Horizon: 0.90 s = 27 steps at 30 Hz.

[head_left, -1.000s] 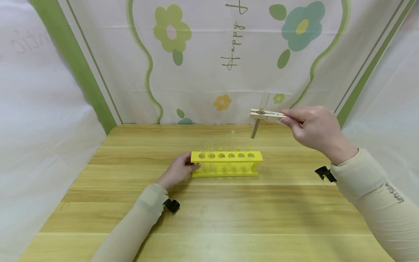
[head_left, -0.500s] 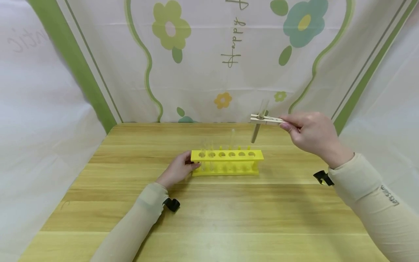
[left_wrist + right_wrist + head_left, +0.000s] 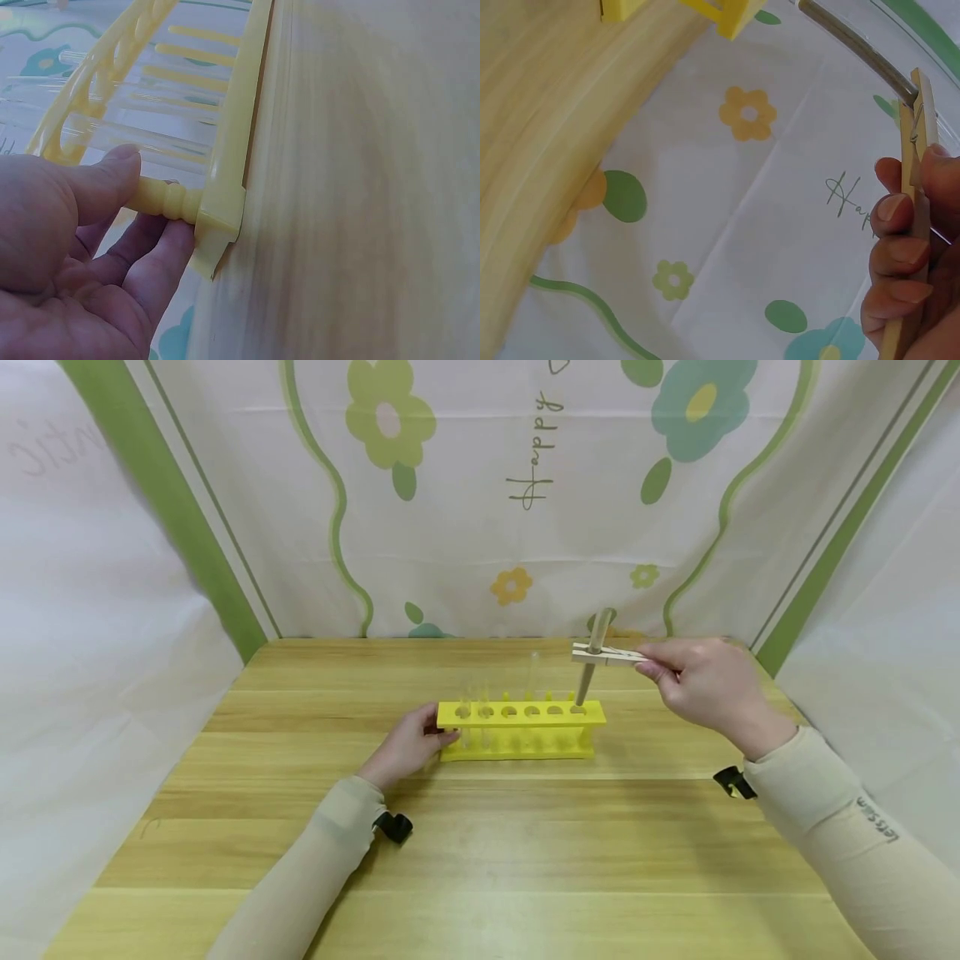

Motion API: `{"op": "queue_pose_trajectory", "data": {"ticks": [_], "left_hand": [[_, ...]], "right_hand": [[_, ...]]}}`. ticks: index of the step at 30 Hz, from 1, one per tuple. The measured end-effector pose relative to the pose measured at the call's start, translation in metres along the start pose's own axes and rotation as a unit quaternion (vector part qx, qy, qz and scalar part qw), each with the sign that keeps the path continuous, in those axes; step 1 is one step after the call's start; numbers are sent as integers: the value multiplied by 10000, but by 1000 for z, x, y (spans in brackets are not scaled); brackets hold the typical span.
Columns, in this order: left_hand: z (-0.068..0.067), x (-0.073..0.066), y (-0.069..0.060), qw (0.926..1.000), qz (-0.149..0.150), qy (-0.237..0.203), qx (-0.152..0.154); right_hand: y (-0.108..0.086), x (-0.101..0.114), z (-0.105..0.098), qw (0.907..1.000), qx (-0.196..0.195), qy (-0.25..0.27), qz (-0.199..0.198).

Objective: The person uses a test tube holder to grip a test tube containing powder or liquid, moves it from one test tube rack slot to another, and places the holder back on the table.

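My left hand (image 3: 405,747) grips the left end post of a yellow test tube rack (image 3: 521,715); in the left wrist view, thumb and fingers (image 3: 161,262) curl round that post (image 3: 169,199). My right hand (image 3: 705,681) holds a wooden test tube clamp (image 3: 611,656), its handle wrapped by the fingers in the right wrist view. A test tube (image 3: 587,677) with grey-brown contents in its lower part is caught in the clamp's jaws. It tilts slightly, its bottom at the rack's rightmost hole; whether it has entered cannot be told.
Clear test tubes (image 3: 483,697) stand in the two leftmost holes, and another clear tube (image 3: 533,672) stands nearer the middle. Short yellow pegs (image 3: 549,697) rise behind the rack. The wooden table (image 3: 480,843) ends at a flower-printed cloth (image 3: 450,527).
My right hand has lowered the clamp and its test tube, bringing the tube's bottom down to the rack's rightmost hole. The left hand keeps its grip on the rack.
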<state>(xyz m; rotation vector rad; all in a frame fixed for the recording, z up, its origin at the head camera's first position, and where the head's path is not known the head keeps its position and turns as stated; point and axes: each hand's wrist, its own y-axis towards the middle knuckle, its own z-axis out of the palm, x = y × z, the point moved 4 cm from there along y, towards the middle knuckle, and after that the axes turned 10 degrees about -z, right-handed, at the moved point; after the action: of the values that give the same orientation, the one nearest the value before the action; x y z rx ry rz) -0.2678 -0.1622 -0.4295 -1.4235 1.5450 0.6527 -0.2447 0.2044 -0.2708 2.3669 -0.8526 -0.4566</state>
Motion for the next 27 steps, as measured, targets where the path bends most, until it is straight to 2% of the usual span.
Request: {"op": "queue_pose_trajectory", "data": {"ticks": [11,27], "left_hand": [[0,1,0,10000,-23,0,-8],[0,0,0,10000,38,5,-1]], "right_hand": [[-11,1,14,9994,133,218,245],[-22,2,30,9992,172,307,186]]}}
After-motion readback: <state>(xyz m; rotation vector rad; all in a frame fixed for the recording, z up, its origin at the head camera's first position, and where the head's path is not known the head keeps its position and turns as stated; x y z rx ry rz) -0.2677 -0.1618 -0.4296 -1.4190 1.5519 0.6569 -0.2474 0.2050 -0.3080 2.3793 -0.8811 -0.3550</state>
